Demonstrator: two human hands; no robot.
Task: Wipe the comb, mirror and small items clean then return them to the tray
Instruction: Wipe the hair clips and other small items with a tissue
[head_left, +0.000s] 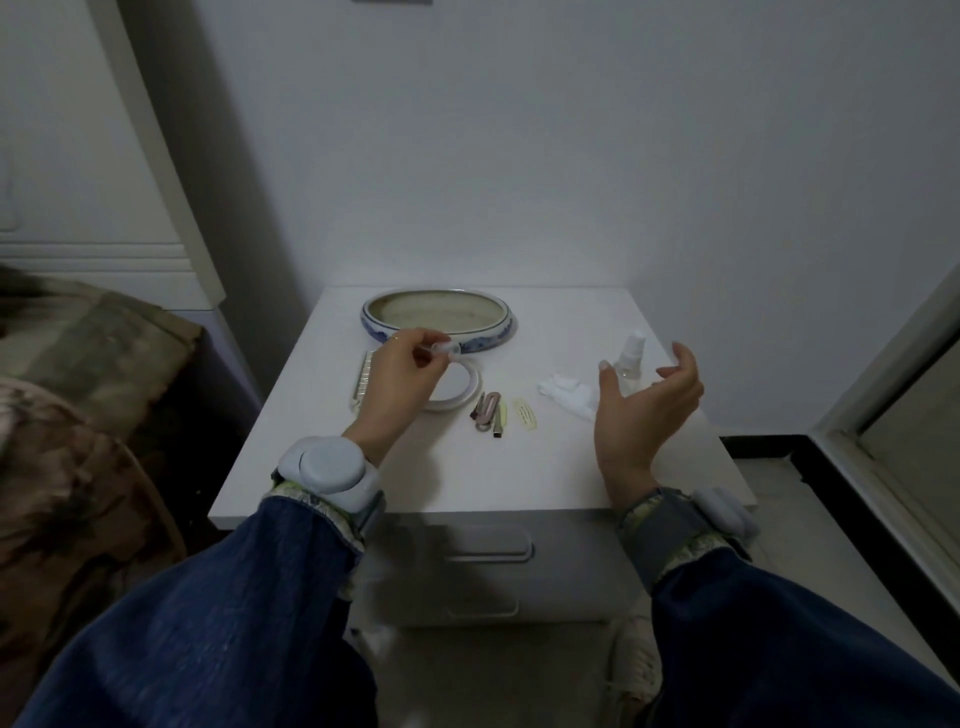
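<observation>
Blue denim sleeves (218, 613) filled the bottom of the view, each wrist carrying a pale grey band device (328, 466) with no writing that could be read. No label was legible on anything on the white nightstand (467, 467).

The left hand (402, 375) was raised over the table, its thumb and fingertips (435, 347) pinching a small clear item (448, 349) just in front of the tray; what the item was could not be told. The right hand (647, 402) hovered palm inward, fingers spread and loosely curved, holding nothing, right in front of the small spray bottle (631, 358), partly hiding it.

The tray (439, 321), a blue-and-white oval dish, stood at the back of the nightstand. The comb (363, 378) lay on the table behind the left hand, and the round mirror (453, 387) lay partly covered by that hand. Several hair clips (489, 410) and a pale yellow clip (525, 414) lay between the hands, with a crumpled white wipe (566, 392) beside the bottle. A patterned blanket (78, 415) lay to the left.
</observation>
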